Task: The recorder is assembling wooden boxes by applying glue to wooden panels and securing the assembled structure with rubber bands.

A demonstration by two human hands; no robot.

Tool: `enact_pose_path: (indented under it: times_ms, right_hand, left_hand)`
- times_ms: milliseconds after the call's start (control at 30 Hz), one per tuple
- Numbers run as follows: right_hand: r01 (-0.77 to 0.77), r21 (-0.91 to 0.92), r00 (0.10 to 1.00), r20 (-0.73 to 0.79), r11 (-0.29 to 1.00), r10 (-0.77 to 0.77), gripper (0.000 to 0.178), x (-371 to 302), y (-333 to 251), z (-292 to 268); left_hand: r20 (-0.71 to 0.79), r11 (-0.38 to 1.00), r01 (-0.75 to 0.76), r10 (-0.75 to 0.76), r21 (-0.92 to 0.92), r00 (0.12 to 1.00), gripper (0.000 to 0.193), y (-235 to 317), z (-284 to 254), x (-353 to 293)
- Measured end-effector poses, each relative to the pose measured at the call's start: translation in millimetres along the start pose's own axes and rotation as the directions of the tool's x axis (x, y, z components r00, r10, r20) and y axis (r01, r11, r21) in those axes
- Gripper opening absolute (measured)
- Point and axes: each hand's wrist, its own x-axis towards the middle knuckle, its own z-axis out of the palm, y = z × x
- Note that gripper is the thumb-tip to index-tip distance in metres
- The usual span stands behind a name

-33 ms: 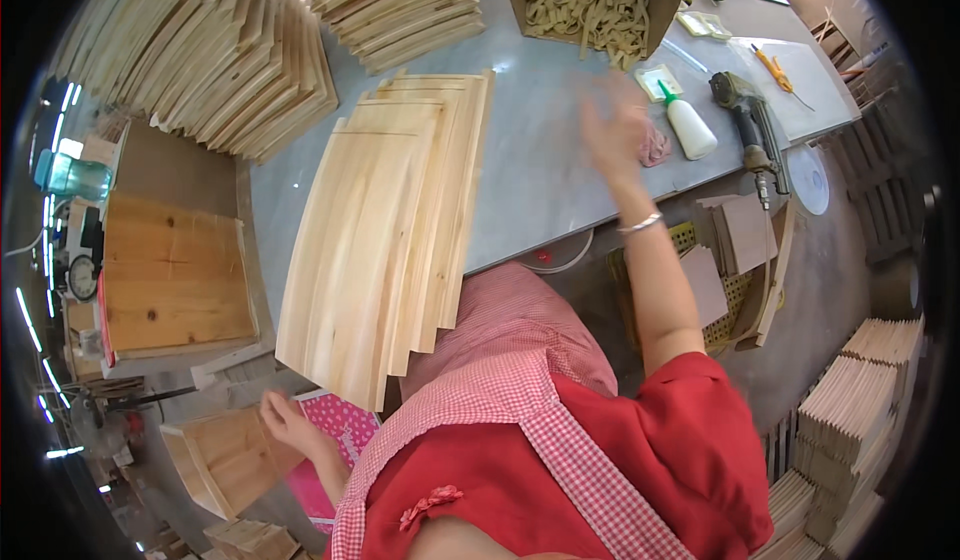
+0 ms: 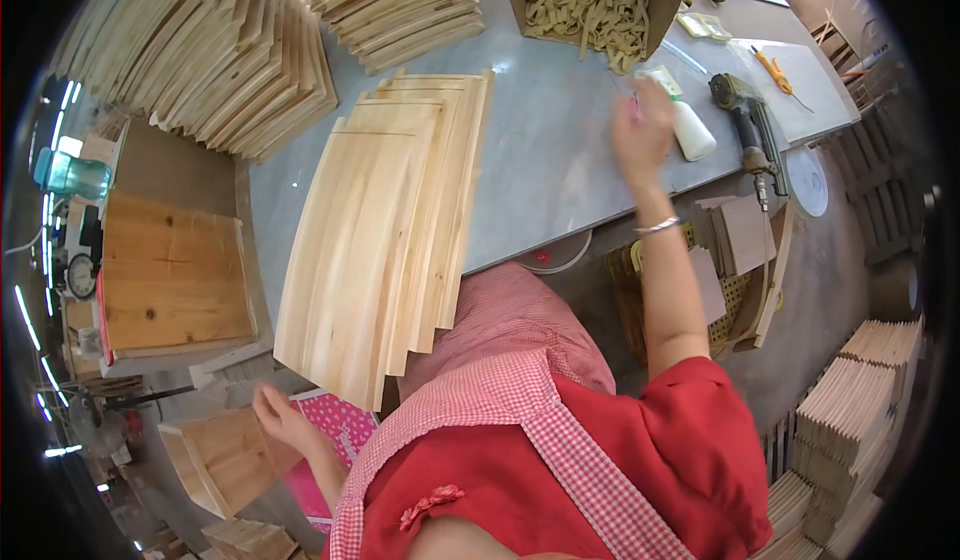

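Far left: translucent teal plastic jug [image 2: 75, 175], above round white dial [image 2: 80, 277]; dial markings too small to read. Next, broad orange-brown knotted wooden board [image 2: 175, 275]. Left hand [image 2: 283, 418] low, fingers loosely bent, thumb apart; just beside pink white-dotted sheet [image 2: 340, 425], near lower corner of overlapping pale wooden panels [image 2: 375, 230]. Panels lying on smooth grey tabletop [image 2: 540, 170], lower ends jutting past front edge. At back, brown box [image 2: 666, 10] full of curled cream strips [image 2: 590, 5]. Right hand [image 2: 643, 138] over tabletop, blurred, at small pink item [image 2: 635, 108]; cannot tell whether spread or pinching. Just right: white plastic bottle [image 2: 693, 134], partly hidden; then black-and-olive air tool [image 2: 745, 120], orange-handled slim tool [image 2: 773, 68].
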Motion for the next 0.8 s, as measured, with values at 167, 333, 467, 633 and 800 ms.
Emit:
enact_pose_path:
  times_ms: [167, 333, 467, 633, 800]
  right_hand:
    - [-0.121, -0.46, 0.959, 0.176, 0.879, 0.224, 0.063, -0.5, 120.1, -86.5]
    - [-0.084, -0.347, 0.974, 0.17, 0.934, 0.151, 0.071, -15.6, 141.5, -88.7]
    - [-0.368, -0.245, 0.914, 0.082, 0.897, 0.397, 0.065, -7.1, 148.7, -87.3]
    - [-0.414, 0.573, 0.897, 0.125, 0.707, 0.424, 0.044, 35.6, 22.7, -67.1]
    - [-0.556, 0.553, 0.829, 0.428, 0.62, 0.361, 0.044, 52.2, -24.8, 26.7]
  left_hand:
    - [0.367, 0.846, -0.53, 0.477, 0.057, 0.799, 0.03, 65.9, 96.5, 18.6]
    - [0.675, 0.58, -0.811, 0.571, 0.071, 0.467, 0.039, 107.6, 218.2, 33.0]
    - [0.796, 0.529, -0.845, 0.478, 0.076, 0.371, 0.045, 98.6, 290.1, 40.8]
    - [0.735, 0.524, -0.831, 0.485, 0.189, 0.473, 0.051, 84.3, 299.4, 34.1]
    - [0.729, 0.54, -0.821, 0.485, 0.186, 0.484, 0.051, 88.3, 302.8, 29.3]
